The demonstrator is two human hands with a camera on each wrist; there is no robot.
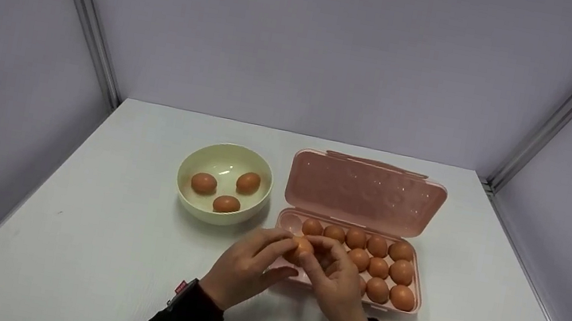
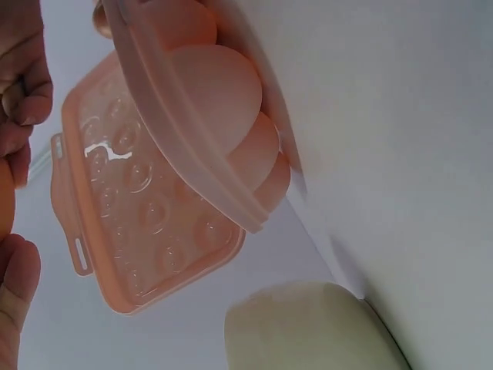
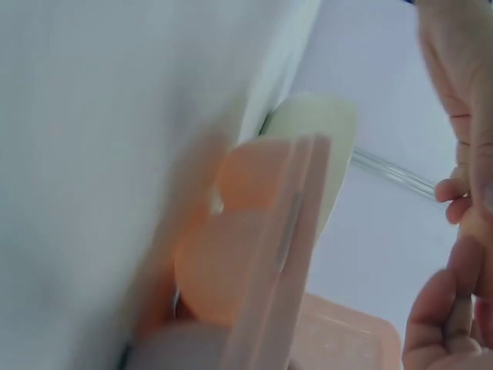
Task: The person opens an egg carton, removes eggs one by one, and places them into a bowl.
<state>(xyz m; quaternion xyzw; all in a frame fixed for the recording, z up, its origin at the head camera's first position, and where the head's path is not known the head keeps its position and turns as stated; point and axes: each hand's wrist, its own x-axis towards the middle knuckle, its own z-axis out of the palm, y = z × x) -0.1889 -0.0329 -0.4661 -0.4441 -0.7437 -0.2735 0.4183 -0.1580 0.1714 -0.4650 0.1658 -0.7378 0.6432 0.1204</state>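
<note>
Overhead, a brown egg (image 1: 300, 246) is pinched between the fingertips of the left hand (image 1: 244, 270) and right hand (image 1: 337, 285), above the near-left corner of the pink egg tray (image 1: 412, 309). At the left wrist, curled fingers (image 2: 23, 92) are seen beside the tray's open lid (image 2: 146, 216); at the right wrist, bent fingers (image 3: 454, 200) are seen, the egg itself barely discernible. Its shell is judged light, smooth and fragile, best held gently around the middle.

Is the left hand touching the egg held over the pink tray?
Touching. The head view shows the left hand with fingertips on the egg, which the right hand also holds.

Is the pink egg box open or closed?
Open. The pink egg box has its lid flipped back flat on the table, so you can see the brown eggs sitting in their cups.
</note>
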